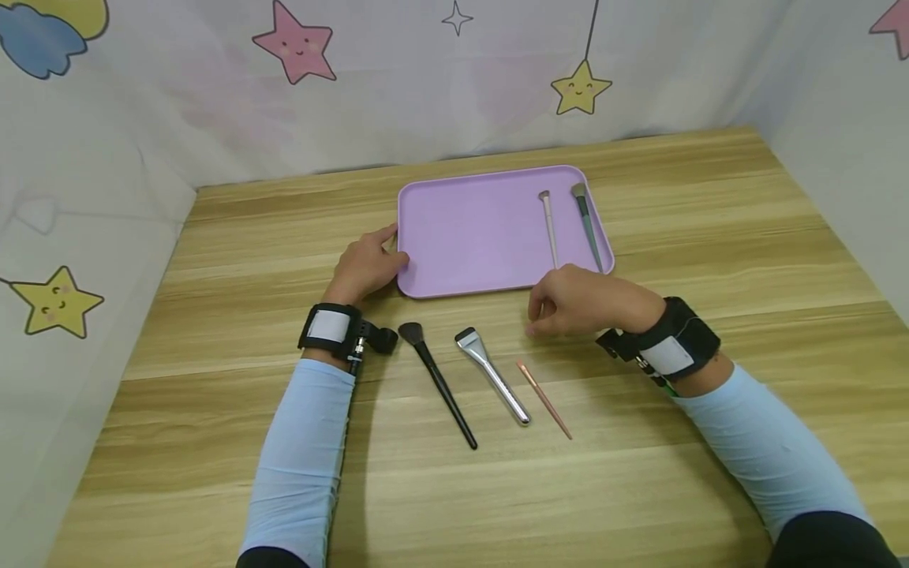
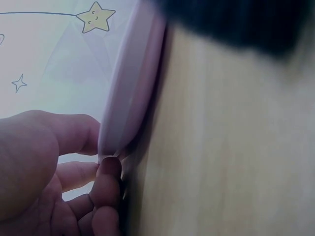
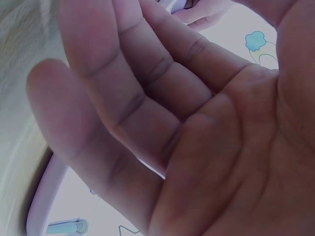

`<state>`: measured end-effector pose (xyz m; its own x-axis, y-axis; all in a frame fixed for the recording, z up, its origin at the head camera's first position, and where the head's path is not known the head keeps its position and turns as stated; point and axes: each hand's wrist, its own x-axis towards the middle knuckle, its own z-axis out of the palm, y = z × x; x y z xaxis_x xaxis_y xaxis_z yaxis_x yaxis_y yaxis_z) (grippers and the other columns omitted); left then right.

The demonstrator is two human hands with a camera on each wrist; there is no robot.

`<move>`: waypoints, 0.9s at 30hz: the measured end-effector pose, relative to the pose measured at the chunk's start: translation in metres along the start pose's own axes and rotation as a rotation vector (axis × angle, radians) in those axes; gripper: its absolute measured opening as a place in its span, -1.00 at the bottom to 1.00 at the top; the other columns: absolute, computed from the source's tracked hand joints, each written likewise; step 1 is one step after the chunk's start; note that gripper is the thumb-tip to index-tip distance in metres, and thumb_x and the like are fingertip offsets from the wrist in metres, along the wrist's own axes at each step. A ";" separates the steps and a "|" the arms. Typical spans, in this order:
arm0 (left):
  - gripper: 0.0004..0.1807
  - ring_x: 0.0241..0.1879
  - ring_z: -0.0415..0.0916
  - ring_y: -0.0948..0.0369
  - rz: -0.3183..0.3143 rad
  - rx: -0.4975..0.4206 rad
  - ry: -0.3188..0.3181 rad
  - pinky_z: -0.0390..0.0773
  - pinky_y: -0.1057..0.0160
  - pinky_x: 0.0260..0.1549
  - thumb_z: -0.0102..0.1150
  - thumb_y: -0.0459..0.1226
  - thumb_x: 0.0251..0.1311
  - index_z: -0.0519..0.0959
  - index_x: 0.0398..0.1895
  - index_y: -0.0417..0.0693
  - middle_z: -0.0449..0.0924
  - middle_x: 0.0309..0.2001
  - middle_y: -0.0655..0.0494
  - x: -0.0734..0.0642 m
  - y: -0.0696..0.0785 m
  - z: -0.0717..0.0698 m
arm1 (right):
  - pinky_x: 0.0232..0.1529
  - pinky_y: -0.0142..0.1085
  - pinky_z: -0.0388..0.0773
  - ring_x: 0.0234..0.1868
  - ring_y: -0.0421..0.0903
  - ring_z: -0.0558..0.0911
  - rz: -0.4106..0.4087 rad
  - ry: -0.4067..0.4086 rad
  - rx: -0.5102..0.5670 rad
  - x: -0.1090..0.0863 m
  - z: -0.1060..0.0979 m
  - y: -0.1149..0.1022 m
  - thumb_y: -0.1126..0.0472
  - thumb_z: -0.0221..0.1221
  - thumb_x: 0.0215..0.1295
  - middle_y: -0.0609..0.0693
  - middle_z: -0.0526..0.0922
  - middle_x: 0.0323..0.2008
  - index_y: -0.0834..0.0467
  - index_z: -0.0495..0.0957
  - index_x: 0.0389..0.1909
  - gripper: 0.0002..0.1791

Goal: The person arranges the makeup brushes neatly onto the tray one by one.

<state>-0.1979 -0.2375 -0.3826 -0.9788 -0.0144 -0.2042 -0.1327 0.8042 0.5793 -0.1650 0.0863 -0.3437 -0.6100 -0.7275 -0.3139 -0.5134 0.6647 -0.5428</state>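
At far left, a smiling yellow star (image 1: pixel 58 301) is printed on the pale cloth wall (image 1: pixel 78 410). Next comes the left hand (image 1: pixel 364 267), in a light blue sleeve (image 1: pixel 301 450), its thumb and fingers clamped on the near-left corner of a rectangular lilac tray with rounded corners (image 1: pixel 469 237), between the tray's eight and nine o'clock. The tray lies on the wood-grained table (image 1: pixel 234 260).

On the table at the tray's seven o'clock is a long black-handled brush with dark bristles (image 1: pixel 440 390), head toward eleven. At six o'clock lies a shiny silver brush with a flat dark head (image 1: pixel 497 383), also pointing to eleven; just before six, a slim, tapered copper-coloured stick (image 1: pixel 544 401) slants likewise.

Inside the tray, toward three o'clock, lies a thin whitish brush with a small brown head (image 1: pixel 549 225). The right hand (image 1: pixel 592 301) hovers at four o'clock, fingers loosely bent, one apart from the rest; whether it touches the rim cannot be told. Beyond it, along the tray's right side, rests a green-handled brush with grey-brown bristles (image 1: pixel 586 225), head toward twelve.
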 end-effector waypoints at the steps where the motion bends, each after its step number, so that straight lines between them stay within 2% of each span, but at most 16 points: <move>1: -0.25 -0.62 0.29 0.18 0.001 -0.001 0.001 0.27 0.21 -0.55 0.09 -0.11 0.28 0.24 0.56 0.06 0.30 -0.64 0.12 0.000 0.000 0.000 | -0.35 -0.24 0.53 -0.48 -0.19 0.56 0.003 -0.004 -0.002 0.000 0.000 0.000 0.12 0.36 0.27 -0.11 0.64 -0.51 0.21 0.73 -0.27 -0.79; 17: -0.25 -0.62 0.28 0.18 -0.001 0.002 0.002 0.25 0.22 -0.56 0.08 -0.11 0.27 0.24 0.57 0.08 0.27 -0.64 0.13 0.001 -0.001 0.000 | -0.40 -0.27 0.50 -0.50 -0.20 0.53 -0.016 -0.037 -0.010 -0.001 0.003 -0.005 0.17 0.39 0.21 -0.11 0.61 -0.55 0.18 0.72 -0.36 -0.86; 27: -0.25 -0.60 0.30 0.17 -0.006 -0.008 0.002 0.26 0.21 -0.55 0.08 -0.12 0.27 0.24 0.56 0.07 0.29 -0.62 0.12 0.001 0.000 0.000 | -0.42 -0.28 0.51 -0.51 -0.19 0.52 -0.016 -0.074 -0.019 -0.004 0.004 -0.009 0.18 0.37 0.24 -0.11 0.60 -0.53 0.16 0.70 -0.38 -0.88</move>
<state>-0.1985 -0.2374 -0.3829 -0.9783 -0.0203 -0.2061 -0.1396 0.7996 0.5841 -0.1556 0.0823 -0.3409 -0.5553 -0.7484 -0.3626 -0.5346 0.6553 -0.5336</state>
